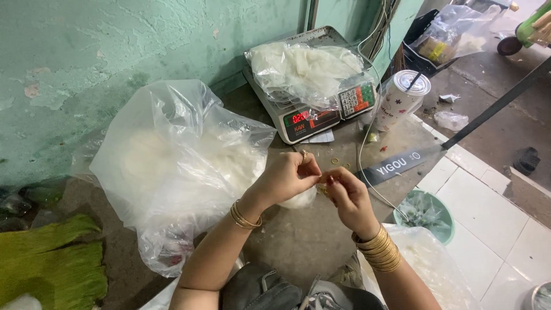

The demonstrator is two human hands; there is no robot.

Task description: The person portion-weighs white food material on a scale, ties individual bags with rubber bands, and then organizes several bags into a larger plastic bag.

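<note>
From the head camera, your left hand (287,175) and right hand (344,192) meet above the bench (298,235), both grips pinching the neck of a small white bag (301,198), its body tucked under them. If your pinch slackens, the neck could likely slip loose and spill. Your fingers hide the neck itself; whether a rubber band is on it is hard to make out.

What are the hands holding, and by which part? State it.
Both hands, left hand and right hand, pinch the gathered neck of a small white-filled bag.

Two hands (287,178) (346,192), one scale (310,117), one cup (400,99)
</note>
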